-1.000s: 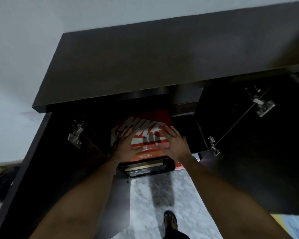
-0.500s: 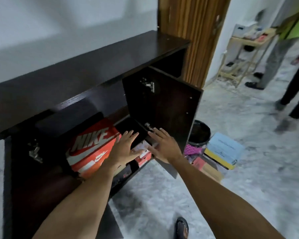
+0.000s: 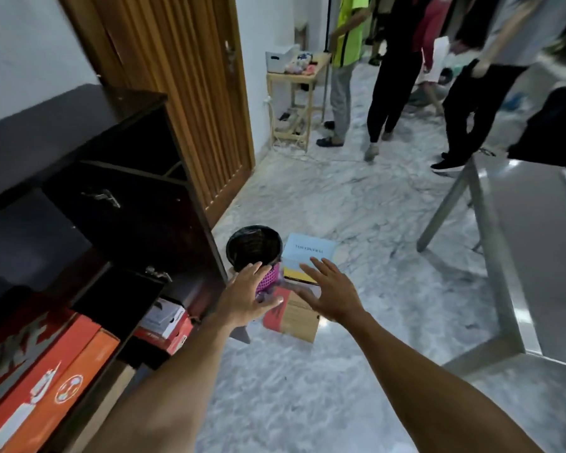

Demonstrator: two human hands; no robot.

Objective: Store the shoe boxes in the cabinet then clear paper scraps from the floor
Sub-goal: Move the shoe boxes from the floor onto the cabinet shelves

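A dark cabinet (image 3: 62,132) stands at the left with its door (image 3: 138,223) swung open. Inside lie an orange Nike shoe box (image 3: 46,364) and a smaller red and white box (image 3: 167,325). On the floor beyond the door sit a light blue shoe box (image 3: 307,253) and a brown and red cardboard box (image 3: 298,318). My left hand (image 3: 245,295) and my right hand (image 3: 330,289) are both stretched out over these floor boxes, fingers spread, holding nothing.
A black and pink mesh waste basket (image 3: 254,250) stands beside the cabinet door, right behind my left hand. A grey metal table (image 3: 520,243) fills the right side. Several people stand at the back near a small wooden shelf (image 3: 294,103). A wooden door (image 3: 183,93) is beyond the cabinet.
My view has swung right, away from the cabinet. Both hands have left the Nike box, which stays inside, and now reach over the boxes on the floor.
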